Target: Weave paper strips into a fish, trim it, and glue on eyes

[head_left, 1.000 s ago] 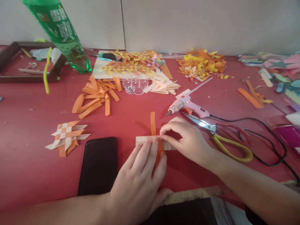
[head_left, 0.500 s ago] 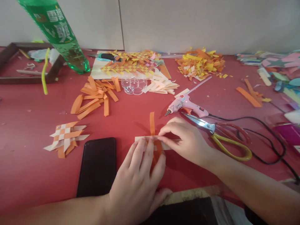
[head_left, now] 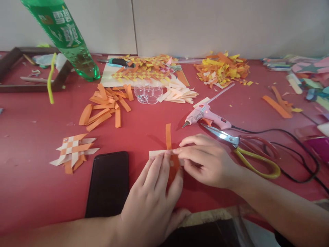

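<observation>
My left hand (head_left: 154,185) lies palm down with its fingers stretched out, pressing a few crossed paper strips against the red table. A cream paper strip (head_left: 157,153) runs sideways under its fingertips. Crossing it, an orange paper strip (head_left: 168,135) sticks out toward the wall. My right hand (head_left: 205,159) comes from the right with bent fingers, its fingertips on the cream strip beside the crossing; its fingers partly hide the strip's right end. A black phone (head_left: 108,185) lies left of my left hand. Farther left rests a woven orange-and-cream paper piece (head_left: 73,149).
A pink glue gun (head_left: 205,115) and scissors (head_left: 241,151) lie beyond my right hand, with a black cable. Orange strips (head_left: 102,109), cream strips (head_left: 180,92) and yellow-orange scraps (head_left: 223,68) lie farther back. A green bottle (head_left: 69,44) stands beside a dark frame (head_left: 31,88).
My right hand's fingers have shifted; the upper finger has lifted off the pinch and another finger now reaches the strip. The left hand stays in place. The view has moved slightly.
</observation>
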Demonstrator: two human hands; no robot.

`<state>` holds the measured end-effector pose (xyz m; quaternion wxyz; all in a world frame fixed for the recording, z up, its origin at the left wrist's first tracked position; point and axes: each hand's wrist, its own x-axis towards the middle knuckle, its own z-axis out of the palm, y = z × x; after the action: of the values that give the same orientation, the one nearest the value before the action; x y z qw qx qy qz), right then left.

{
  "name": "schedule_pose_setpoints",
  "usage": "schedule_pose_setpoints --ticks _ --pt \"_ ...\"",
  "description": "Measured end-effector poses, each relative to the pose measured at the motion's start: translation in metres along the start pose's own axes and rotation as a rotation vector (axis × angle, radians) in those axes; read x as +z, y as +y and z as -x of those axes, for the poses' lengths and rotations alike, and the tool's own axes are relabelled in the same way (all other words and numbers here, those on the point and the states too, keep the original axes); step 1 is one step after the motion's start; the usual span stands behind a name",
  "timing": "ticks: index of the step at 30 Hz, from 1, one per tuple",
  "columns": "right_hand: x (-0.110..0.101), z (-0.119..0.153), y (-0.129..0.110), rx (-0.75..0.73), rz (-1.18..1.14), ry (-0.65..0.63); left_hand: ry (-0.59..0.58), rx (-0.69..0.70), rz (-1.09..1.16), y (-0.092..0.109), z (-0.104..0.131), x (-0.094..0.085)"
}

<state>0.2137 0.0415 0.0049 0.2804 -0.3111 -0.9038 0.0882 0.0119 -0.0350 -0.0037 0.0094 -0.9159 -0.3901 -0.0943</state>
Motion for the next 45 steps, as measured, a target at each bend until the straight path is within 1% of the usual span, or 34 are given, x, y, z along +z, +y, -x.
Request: schedule_pose_setpoints --ticks 6,9,13,17,21,23,27,30,32,34,35,37,38,39,40,42,44,45 --pt "0.000 0.002 -0.001 0.059 0.041 -0.035 -0.003 -0.021 0.001 0.000 0.001 -0.002" --pt "0.000 0.003 -0.001 0.033 0.067 -0.045 -0.004 -0.020 0.007 0.000 -0.001 -0.003" --pt "0.000 0.002 0.000 -0.020 0.025 -0.039 -0.003 -0.020 -0.002 0.001 -0.003 -0.003" --pt "0.000 0.003 0.000 -0.028 0.006 -0.014 0.021 -0.023 -0.014 0.001 -0.001 -0.001" --pt "0.000 0.003 -0.002 -0.050 0.002 -0.027 0.036 -0.009 -0.043 0.001 -0.001 -0.001" --pt "0.001 0.003 -0.002 -0.037 0.015 -0.041 0.042 -0.014 -0.051 0.002 -0.002 -0.002" --pt "0.004 0.002 -0.003 0.035 0.016 -0.061 0.051 -0.022 -0.050 0.002 -0.004 -0.002" --pt "0.005 0.002 -0.002 0.066 -0.068 -0.075 0.040 -0.026 -0.044 0.002 -0.006 -0.001" --pt "0.001 0.002 0.000 0.081 -0.147 -0.063 0.021 -0.031 -0.023 0.001 -0.008 -0.004" --pt "-0.006 0.001 0.006 0.140 -0.171 0.021 -0.006 -0.046 0.028 -0.003 -0.011 -0.010" --pt "-0.010 0.000 0.011 0.208 -0.133 0.084 -0.020 -0.064 0.062 -0.005 -0.014 -0.014" --pt "-0.021 0.000 0.026 0.407 0.023 0.219 -0.034 -0.092 0.162 -0.013 -0.018 -0.021" --pt "-0.026 0.000 0.034 0.530 0.143 0.218 -0.032 -0.099 0.205 -0.018 -0.021 -0.024" --pt "-0.030 0.001 0.044 0.591 0.208 0.224 -0.009 -0.102 0.227 -0.023 -0.024 -0.027" --pt "-0.034 0.002 0.053 0.619 0.244 0.217 0.031 -0.111 0.225 -0.028 -0.026 -0.029" --pt "-0.040 0.005 0.070 0.651 0.292 0.157 0.053 -0.151 0.189 -0.038 -0.031 -0.030" --pt "-0.042 0.009 0.082 0.654 0.309 0.074 0.005 -0.236 0.157 -0.046 -0.036 -0.028" --pt "-0.042 0.010 0.086 0.650 0.308 0.034 -0.042 -0.262 0.152 -0.048 -0.038 -0.027"
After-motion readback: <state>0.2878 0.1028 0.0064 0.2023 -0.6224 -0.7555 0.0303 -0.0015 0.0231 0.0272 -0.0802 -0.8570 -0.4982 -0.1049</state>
